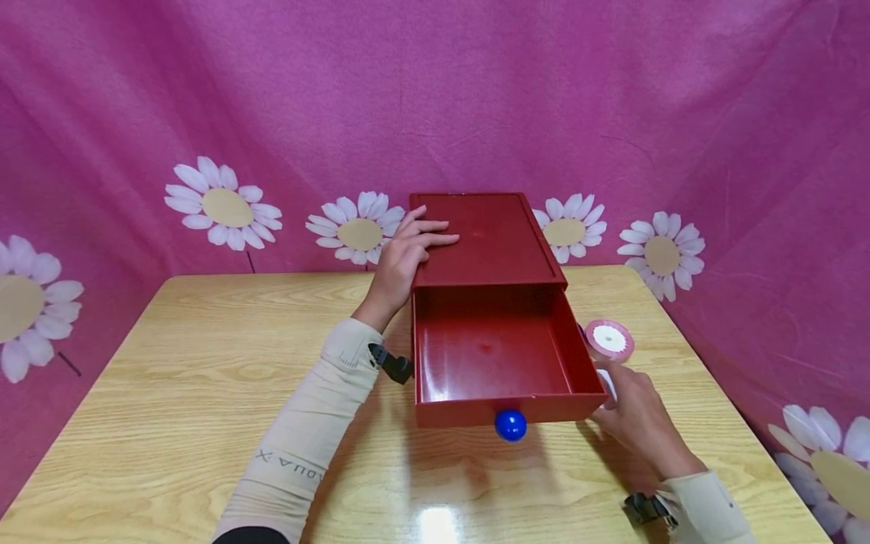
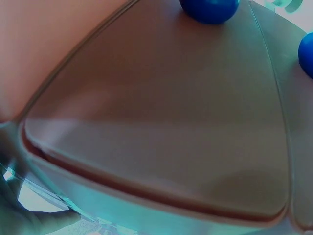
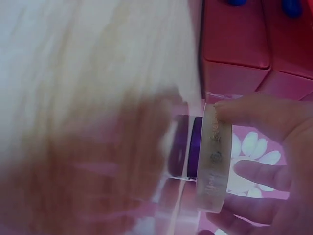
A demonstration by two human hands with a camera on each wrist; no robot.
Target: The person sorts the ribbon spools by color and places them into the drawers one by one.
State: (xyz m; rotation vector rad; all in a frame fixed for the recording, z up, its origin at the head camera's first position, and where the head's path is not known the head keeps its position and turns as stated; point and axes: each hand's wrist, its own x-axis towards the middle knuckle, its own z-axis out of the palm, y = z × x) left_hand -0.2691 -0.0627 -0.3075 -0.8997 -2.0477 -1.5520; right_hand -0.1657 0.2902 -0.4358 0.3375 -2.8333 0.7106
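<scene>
Right hand (image 1: 637, 414) has a pale ribbon roll (image 3: 213, 164) pinched between thumb and fingers, just right of the pulled-out red drawer (image 1: 462, 412). Pink spool (image 1: 626, 344) on the worktop (image 1: 204, 378) is a bit further back, then the left hand (image 1: 402, 257), relaxed, resting on the red cabinet (image 1: 492, 234).

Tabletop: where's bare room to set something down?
Widest: the tabletop left of the left sleeve. Also before the open drawer, between that sleeve and the right sleeve. Crowded: right of the drawer: right hand, pale roll, pink spool.
</scene>
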